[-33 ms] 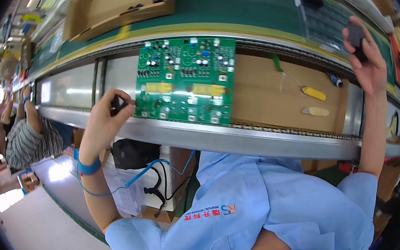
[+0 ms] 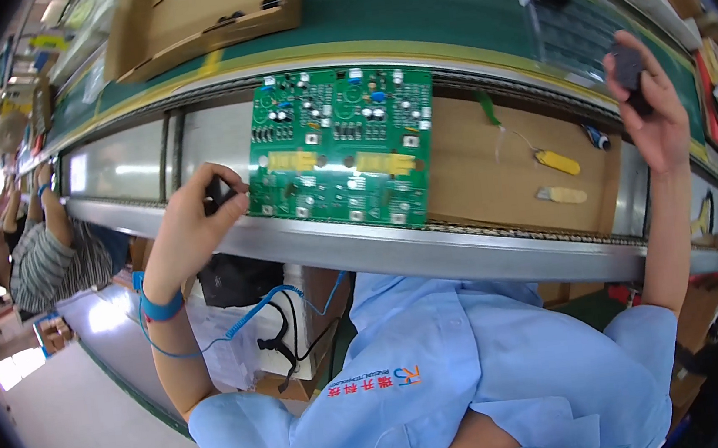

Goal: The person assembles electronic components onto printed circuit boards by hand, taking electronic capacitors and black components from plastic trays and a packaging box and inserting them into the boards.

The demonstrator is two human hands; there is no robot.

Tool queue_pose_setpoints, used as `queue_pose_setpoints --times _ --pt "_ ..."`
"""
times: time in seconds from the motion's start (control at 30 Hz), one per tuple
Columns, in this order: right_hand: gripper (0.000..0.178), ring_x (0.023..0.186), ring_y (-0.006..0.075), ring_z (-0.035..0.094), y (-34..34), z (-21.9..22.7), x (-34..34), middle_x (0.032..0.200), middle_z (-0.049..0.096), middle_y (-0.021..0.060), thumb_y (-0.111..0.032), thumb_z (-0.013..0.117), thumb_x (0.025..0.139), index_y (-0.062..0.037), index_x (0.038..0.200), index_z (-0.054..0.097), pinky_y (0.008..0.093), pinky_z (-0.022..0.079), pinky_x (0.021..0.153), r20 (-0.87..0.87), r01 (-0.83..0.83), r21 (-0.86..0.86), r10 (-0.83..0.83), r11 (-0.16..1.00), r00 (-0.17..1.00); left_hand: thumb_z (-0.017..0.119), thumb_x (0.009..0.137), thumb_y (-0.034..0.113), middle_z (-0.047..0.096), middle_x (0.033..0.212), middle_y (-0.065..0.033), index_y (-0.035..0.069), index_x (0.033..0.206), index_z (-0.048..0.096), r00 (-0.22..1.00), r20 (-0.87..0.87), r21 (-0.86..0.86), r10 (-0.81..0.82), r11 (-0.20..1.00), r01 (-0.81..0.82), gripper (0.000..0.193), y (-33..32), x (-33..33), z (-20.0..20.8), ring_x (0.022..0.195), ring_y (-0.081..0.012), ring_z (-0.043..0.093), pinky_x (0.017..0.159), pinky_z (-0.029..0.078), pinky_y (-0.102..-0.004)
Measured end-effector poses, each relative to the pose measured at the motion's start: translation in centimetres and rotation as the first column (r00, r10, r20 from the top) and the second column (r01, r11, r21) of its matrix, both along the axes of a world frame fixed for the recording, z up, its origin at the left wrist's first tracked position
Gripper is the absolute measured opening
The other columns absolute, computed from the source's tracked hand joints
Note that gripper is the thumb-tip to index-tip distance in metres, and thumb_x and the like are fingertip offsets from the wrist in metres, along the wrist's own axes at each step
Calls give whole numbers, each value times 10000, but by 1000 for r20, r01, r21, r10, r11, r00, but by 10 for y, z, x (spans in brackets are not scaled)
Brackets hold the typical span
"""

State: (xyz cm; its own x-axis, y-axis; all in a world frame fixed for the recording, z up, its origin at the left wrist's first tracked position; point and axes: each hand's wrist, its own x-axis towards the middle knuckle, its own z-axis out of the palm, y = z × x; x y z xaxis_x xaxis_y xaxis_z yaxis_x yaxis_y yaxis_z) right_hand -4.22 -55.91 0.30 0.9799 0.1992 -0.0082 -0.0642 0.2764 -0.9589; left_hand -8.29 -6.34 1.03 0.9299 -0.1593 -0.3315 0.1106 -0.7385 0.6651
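A green circuit board (image 2: 340, 149) with small parts and two yellow blocks lies across the metal rails in front of me. At its left edge, my left hand (image 2: 186, 229) is closed on a small black part (image 2: 220, 190), its fingertips close against the board; whether they touch it I cannot tell. Raised at the far right, my right hand (image 2: 662, 124) grips black block-shaped parts (image 2: 628, 71) between thumb and fingers. Their exact kind is not clear. A blue wrist strap (image 2: 163, 306) with a coiled cord circles my left wrist.
Right of the board, a cardboard tray (image 2: 465, 152) holds a yellow-handled tool (image 2: 557, 161) and a pale-handled cutter (image 2: 562, 195). Behind the rails runs a green bench (image 2: 406, 9) with an open cardboard box (image 2: 209, 43). Another person (image 2: 60, 255) works at the far left.
The board has slid slightly to the right along the rails, my left hand moving with it. My right hand still holds the black parts and has barely moved.
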Motion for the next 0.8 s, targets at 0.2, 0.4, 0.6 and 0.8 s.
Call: queue_pose_setpoints --times 0.2,0.4,0.6,0.8 --pt "466 677 62 547 28 10 -42 936 587 56 -162 637 822 18 1239 534 165 453 478 -199 -216 -181 179 959 964 660 797 77 609 781 -163 17 1017 533 923 158 156 -351 932 328 261 -89 15 16 708 -272 617 642 465 -339" --pt "434 796 115 574 63 -3 -72 968 624 48 -12 673 744 -2 1166 573 262 470 708 -3 -198 -718 281 668 960 648 866 145 584 864 2 27 1192 535 934 -32 -524 -357 801 288 364 -126 52 5 762 -69 504 632 427 -227" --pt "293 769 247 598 80 -13 -78 896 598 95 -22 661 697 -16 976 571 362 499 571 277 87 -924 495 373 824 528 962 282 504 804 12 44 1367 374 801 -335 -723 -497 680 119 494 -142 53 -12 544 -48 370 476 299 -200" --pt "236 744 186 580 87 -12 -84 877 585 65 -50 612 721 -14 952 588 282 482 516 290 164 -952 586 258 757 632 905 284 501 751 25 16 1274 429 864 -296 -700 -407 708 94 500 -141 44 -18 586 -53 417 486 328 -204"
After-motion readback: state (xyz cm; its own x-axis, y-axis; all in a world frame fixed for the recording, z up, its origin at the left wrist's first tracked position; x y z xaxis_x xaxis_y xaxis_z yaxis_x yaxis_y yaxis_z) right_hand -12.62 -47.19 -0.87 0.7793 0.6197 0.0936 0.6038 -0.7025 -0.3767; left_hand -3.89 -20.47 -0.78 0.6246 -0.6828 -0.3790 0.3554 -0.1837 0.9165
